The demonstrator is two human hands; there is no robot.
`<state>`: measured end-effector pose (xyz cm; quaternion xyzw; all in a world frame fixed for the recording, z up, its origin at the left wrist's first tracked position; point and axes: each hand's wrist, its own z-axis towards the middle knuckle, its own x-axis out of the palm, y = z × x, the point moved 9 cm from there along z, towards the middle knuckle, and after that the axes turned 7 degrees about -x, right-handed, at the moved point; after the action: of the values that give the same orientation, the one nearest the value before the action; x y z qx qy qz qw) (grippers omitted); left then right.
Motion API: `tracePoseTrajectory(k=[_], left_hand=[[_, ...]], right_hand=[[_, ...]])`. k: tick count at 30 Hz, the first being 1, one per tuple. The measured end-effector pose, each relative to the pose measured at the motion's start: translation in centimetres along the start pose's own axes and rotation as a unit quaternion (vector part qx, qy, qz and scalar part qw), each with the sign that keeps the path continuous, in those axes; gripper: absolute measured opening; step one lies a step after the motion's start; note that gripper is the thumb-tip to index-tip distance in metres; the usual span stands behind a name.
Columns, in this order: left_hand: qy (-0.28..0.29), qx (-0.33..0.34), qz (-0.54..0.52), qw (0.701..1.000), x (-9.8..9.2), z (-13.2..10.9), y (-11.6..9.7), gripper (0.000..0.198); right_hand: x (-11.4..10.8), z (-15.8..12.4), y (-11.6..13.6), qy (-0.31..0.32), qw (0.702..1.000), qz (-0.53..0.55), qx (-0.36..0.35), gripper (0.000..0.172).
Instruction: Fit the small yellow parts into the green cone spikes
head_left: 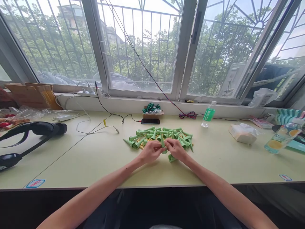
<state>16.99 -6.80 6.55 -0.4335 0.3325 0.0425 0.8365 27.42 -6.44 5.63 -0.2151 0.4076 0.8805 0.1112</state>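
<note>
A heap of several green paper cones (159, 135) lies on the pale green table (95, 159), over some yellow bits. My left hand (150, 151) and my right hand (175, 149) meet just in front of the heap, fingers pinched together on one green cone (163, 142) that stands upright between them. Another rolled green piece (171, 157) lies on the table under my right wrist.
A black phone (150, 121) and a small box of green material (152, 111) sit behind the heap. A black headset (28, 136) lies at the left with cables (95, 122) near it. At the right are a green-labelled bottle (209, 114), a white packet (243, 133) and a drink bottle (281, 138).
</note>
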Motion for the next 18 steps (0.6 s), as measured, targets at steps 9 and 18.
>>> tracePoseTrajectory(k=[9,18], left_hand=[[0.172,-0.239,-0.368,0.882,2.8,-0.7,3.1,0.040],[0.158,-0.226,-0.380,0.883,2.7,-0.5,3.0,0.042]], right_hand=[[-0.3,-0.1,1.4,-0.006,1.000,0.006,-0.023,0.040],[-0.3,-0.1,1.3,-0.010,0.999,-0.004,-0.031,0.037]])
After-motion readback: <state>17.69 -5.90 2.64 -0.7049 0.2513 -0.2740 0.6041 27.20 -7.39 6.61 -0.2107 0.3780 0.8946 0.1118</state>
